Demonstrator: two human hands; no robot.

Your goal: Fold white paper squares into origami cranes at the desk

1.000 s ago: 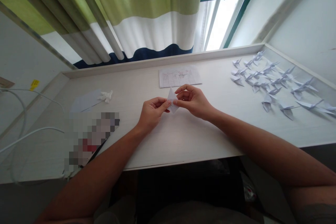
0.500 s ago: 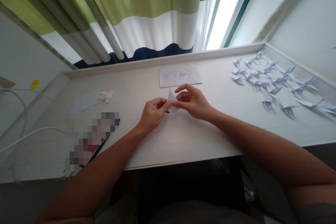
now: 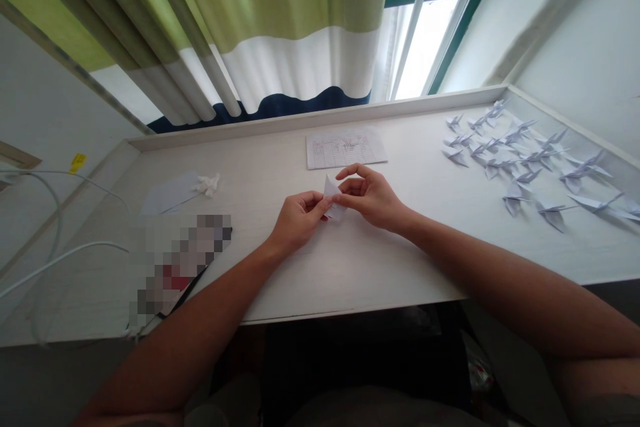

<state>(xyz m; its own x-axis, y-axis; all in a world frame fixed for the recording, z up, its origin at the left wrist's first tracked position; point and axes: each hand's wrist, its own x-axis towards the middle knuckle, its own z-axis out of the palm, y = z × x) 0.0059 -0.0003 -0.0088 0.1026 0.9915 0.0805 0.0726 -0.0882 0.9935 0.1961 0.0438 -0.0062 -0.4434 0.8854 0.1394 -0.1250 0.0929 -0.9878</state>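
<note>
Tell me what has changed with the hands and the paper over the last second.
Almost nothing. The left hand and right hand still pinch the small folded white paper piece between them over the white desk; the fingers only shuffled slightly on it. Nothing was let go. The printed sheet, the crumpled white tissue and the folded paper cranes lie as before.

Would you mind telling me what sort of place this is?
Probably a home or dormitory room: a white desk stands under a window with a striped curtain, and folded paper cranes lie on it.
</note>
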